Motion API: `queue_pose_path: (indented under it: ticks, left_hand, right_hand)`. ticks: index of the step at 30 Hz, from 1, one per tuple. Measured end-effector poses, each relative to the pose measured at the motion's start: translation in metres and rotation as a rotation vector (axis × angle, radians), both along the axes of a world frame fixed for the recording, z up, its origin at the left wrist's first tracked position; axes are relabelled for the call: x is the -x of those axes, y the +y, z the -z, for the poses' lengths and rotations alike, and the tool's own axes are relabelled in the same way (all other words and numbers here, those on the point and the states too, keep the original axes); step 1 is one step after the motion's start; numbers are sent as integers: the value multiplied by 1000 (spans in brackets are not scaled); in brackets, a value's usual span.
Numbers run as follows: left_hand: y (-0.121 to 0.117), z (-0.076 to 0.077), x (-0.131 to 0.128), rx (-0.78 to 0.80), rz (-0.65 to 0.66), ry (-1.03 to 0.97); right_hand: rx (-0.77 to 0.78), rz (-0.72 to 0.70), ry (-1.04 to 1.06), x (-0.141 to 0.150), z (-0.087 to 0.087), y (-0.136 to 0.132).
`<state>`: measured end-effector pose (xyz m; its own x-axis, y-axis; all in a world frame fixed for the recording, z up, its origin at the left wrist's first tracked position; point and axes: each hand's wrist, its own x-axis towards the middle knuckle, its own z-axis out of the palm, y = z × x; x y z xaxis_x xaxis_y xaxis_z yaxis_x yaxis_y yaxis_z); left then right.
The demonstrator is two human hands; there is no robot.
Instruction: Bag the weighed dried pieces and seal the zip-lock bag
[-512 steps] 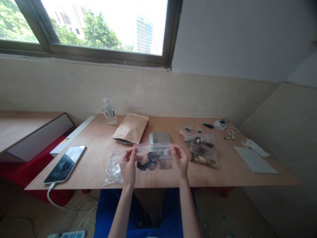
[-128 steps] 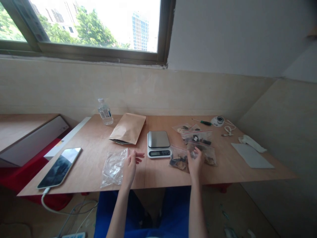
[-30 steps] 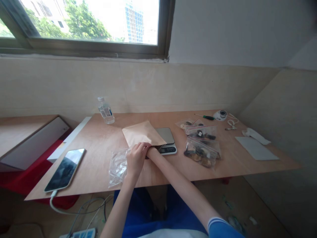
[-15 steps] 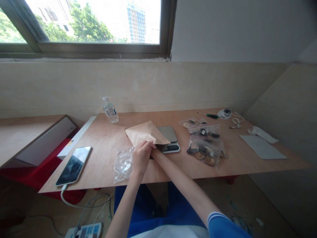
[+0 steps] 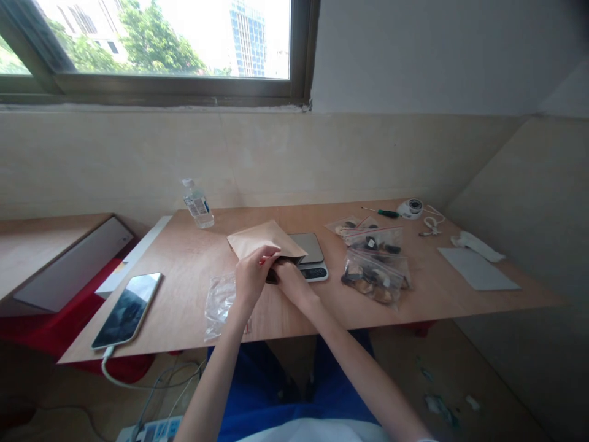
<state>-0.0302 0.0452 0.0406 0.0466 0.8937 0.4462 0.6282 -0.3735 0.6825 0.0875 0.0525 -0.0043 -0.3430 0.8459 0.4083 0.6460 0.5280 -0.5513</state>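
At the middle of the plywood table (image 5: pixel 184 294), a kraft envelope (image 5: pixel 264 238) is held by its near edge, with its far part laid over the left end of a kitchen scale (image 5: pixel 313 247). That edge is pinched by the nearly closed left hand (image 5: pixel 252 277). The right hand (image 5: pixel 294 285) is curled just beside it; whether anything is gripped by it cannot be told. A dark piece (image 5: pixel 272 277), too hidden to identify, is seen between the hands at the envelope's mouth. A clear bag (image 5: pixel 221 307) is lying under the left wrist, and zip bags (image 5: pixel 375 276) are lying well to the right.
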Motion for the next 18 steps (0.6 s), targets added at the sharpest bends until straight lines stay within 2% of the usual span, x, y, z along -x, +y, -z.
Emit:
queue_pose_path:
  ticks: [3, 12, 18]
  left_hand:
    - [9, -5, 3, 31, 5, -1]
    - [30, -9, 15, 105, 13, -99]
    - [38, -11, 23, 130, -34, -142]
  right_hand:
    - [-67, -49, -34, -13, -2, -2]
    - [-187, -92, 154, -26, -7, 4]
    - [-172, -17, 342, -53, -5, -9]
